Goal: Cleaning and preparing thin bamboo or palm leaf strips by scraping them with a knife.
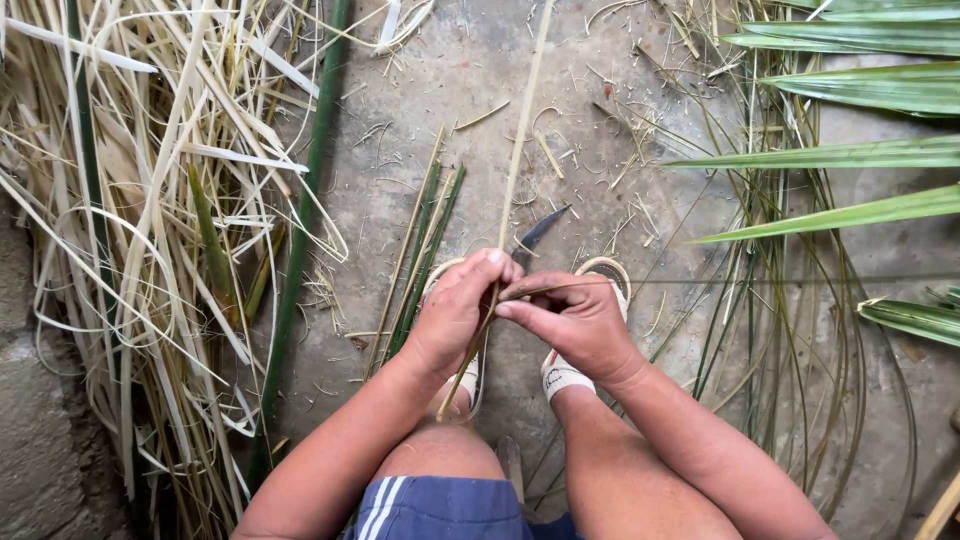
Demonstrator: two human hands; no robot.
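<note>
The left hand is closed around a long pale strip that runs from near the knee up and away across the concrete floor. The right hand grips a knife, whose dark blade points far and slightly right, just beside the strip; its thumb and forefinger pinch at the strip where the hands meet. Both hands sit above two sandalled feet. A heap of pale shavings fills the left side, a few green slivers lie just left of the hands, and green leaves reach in from the far right.
</note>
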